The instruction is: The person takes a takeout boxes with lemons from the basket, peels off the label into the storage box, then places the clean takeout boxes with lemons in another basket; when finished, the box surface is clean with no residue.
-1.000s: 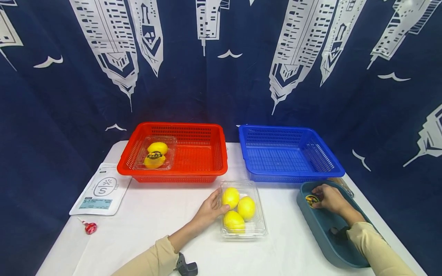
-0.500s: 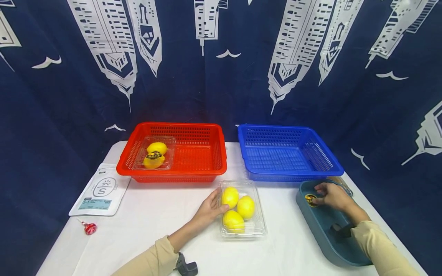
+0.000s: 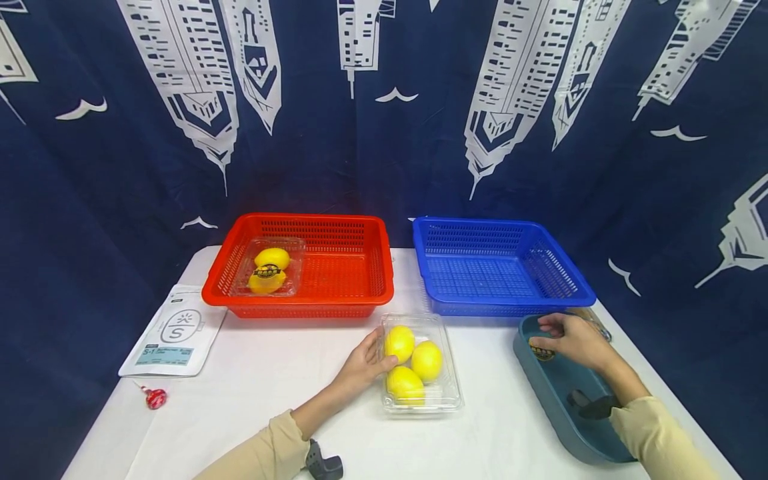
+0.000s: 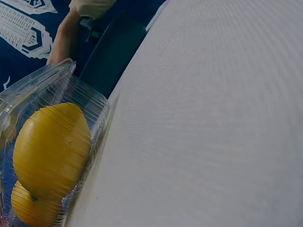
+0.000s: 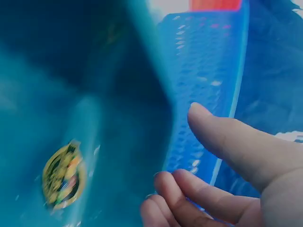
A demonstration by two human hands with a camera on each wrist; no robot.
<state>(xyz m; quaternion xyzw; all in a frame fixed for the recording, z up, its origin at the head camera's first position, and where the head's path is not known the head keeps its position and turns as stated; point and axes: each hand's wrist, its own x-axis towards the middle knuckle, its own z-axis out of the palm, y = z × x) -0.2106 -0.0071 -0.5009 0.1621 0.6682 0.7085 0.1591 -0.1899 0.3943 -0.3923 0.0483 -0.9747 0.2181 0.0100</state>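
A clear plastic clamshell box (image 3: 447,393) with three lemons (image 3: 427,361) lies on the white table. My left hand (image 3: 362,363) holds its left side, thumb over the lid edge. In the left wrist view, lemons (image 4: 52,149) show through the ribbed plastic wall. On the right, my right hand (image 3: 576,341) is over the far end of a dark teal bin (image 3: 549,417). A round black-and-yellow sticker (image 5: 64,179) lies in that bin. The right wrist view has the right hand (image 5: 222,179) with thumb apart from loosely bent fingers, nothing between them.
A red basket (image 3: 345,310) at back left contains another clamshell with lemons and a sticker on top. The blue basket (image 3: 510,309) stands at back right, close to the teal bin. A white pouch (image 3: 174,330) and a red lollipop (image 3: 156,399) lie at left.
My right hand has shifted slightly within the far end of the teal bin, its fingers moving around the sticker. My left hand and the clamshell have stayed in place.
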